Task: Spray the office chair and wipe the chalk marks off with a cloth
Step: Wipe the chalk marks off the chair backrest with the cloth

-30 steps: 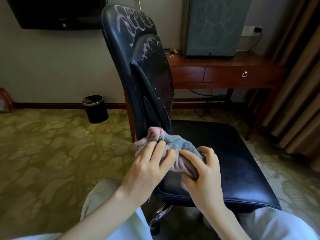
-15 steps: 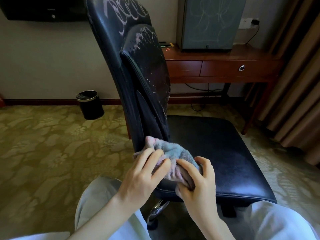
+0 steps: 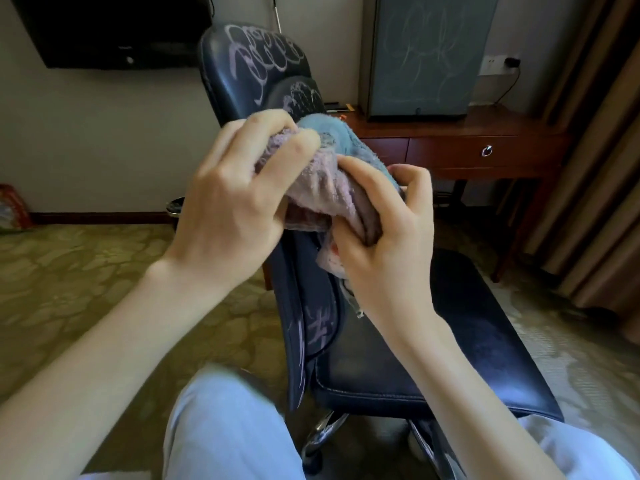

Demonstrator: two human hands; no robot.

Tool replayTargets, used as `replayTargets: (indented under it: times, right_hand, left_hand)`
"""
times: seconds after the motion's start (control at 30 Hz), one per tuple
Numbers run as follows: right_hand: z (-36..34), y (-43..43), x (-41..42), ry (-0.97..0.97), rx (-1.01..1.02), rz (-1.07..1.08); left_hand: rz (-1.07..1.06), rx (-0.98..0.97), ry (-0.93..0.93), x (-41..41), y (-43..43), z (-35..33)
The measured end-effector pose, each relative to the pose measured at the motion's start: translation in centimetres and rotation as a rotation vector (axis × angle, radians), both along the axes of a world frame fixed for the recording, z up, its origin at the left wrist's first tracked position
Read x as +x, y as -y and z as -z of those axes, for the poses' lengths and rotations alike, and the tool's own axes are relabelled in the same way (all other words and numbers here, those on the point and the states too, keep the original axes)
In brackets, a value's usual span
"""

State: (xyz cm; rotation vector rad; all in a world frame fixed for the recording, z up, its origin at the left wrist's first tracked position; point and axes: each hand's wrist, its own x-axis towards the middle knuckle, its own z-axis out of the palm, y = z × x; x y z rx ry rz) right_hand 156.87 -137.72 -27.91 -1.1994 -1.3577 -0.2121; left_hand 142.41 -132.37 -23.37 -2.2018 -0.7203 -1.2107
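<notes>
**Cloth held bunched in both hands in front of the chalked chair**

Cloth (image 3: 332, 174) – pink and blue terry, crumpled – sits raised between the two hands, in front of the middle of the backrest of the office chair (image 3: 467, 323). The left hand (image 3: 235, 202) grips its left end with fingers curled over the top. The right hand (image 3: 388, 244) pinches the lower right folds between thumb and bent fingers. Pale chalk marks (image 3: 266, 57) loop across the top of the backrest, and more streaks (image 3: 317, 330) show low on its near edge, just left of the black seat. Pale trouser legs (image 3: 225, 427) frame the chair base at the near edge. Far right stands a wooden desk (image 3: 485, 133) bearing a grey-blue cabinet (image 3: 426, 53); a dark screen (image 3: 114, 26) hangs far left. Beside the left hand, a dark rim (image 3: 175, 206) peeks out – possibly a bin.
</notes>
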Motion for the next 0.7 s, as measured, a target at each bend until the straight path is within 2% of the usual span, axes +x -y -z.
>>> replayTargets:
  times: [0.17,0.3,0.6,0.7]
  right_hand:
    - [3.1,0.0,0.1,0.001,-0.148,-0.077]
    - [7.0,0.5,0.1,0.023,-0.216,-0.056]
    - [15.7,2.1,0.7,0.191,-0.451,0.106]
    - [17.7,2.5,0.8,0.189,-0.529,0.114]
  left_hand:
    - [-0.041,-0.009,-0.165,-0.5,0.7,2.0]
    - [-0.054,-0.017,-0.248,-0.3,1.3,5.8]
    - [0.006,-0.047,-0.259,0.2,2.0,15.7]
    - [0.002,-0.077,-0.263,0.5,1.9,18.7]
